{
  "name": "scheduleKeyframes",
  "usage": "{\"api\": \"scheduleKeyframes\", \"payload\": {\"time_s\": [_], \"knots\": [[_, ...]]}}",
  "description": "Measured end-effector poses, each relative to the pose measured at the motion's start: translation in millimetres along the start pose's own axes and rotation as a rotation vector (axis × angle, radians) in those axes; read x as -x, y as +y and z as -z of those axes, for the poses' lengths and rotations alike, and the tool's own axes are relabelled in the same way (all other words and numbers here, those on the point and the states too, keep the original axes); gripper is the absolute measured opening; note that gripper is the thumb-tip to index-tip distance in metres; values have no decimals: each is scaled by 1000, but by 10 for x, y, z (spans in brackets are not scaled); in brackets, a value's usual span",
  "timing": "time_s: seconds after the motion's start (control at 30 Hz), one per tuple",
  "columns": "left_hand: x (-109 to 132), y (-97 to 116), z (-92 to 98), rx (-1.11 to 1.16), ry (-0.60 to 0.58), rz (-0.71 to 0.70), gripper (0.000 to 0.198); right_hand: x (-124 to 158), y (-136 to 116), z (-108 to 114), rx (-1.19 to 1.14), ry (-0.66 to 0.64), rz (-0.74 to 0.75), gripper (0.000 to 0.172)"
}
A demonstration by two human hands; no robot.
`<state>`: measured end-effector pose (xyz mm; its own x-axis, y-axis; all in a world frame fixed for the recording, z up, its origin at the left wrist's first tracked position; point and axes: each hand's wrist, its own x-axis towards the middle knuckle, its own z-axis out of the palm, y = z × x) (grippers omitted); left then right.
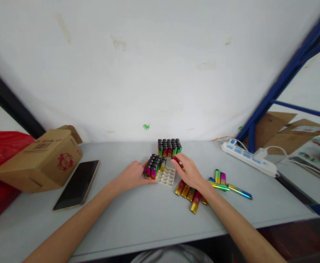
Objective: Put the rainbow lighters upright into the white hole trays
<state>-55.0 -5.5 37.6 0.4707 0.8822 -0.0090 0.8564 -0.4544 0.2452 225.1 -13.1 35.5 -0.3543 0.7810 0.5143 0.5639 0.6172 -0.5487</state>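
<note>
My left hand is closed on the left end of a pale tray with round hollows, its fingers against the lighters there. Several shiny lighters with black tops stand upright in the tray's left part, purple, green and gold; hollows on the right show bare. Over the tray's right side, my right hand pinches a red lighter, partly hidden by the fingers. Just behind stands a filled block of upright lighters, red and green with black tops. Under my right wrist lie several red-and-gold lighters.
Farther right lie several green, purple and blue lighters. A white power strip with cables sits at the back right, by a blue metal frame. On the left are a phone, a cardboard box and a red bag.
</note>
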Motion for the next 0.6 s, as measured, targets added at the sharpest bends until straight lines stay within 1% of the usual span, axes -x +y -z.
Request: {"api": "scheduleKeyframes", "payload": {"time_s": [0.07,0.17,0.23,0.33,0.4,0.47,0.6], "knots": [[2,-1,0,11,3,-1,65,-2,-13,22,69,-22,52,34],[3,0,8,19,-4,3,67,0,-50,35,100,-62,9,37],[4,3,13,25,-4,10,68,4,-81,23,28,-66,-35,38],[5,4,10,32,-8,1,62,14,-113,-34,-110,-85,-51,34],[2,1,1,27,-9,-24,57,18,-116,-91,-115,-130,-54,31],[-3,-4,-9,21,0,-47,55,9,-115,-149,-9,-160,-51,31],[-13,-5,-9,15,-4,-28,59,-63,-154,-193,323,-175,10,29]]}}
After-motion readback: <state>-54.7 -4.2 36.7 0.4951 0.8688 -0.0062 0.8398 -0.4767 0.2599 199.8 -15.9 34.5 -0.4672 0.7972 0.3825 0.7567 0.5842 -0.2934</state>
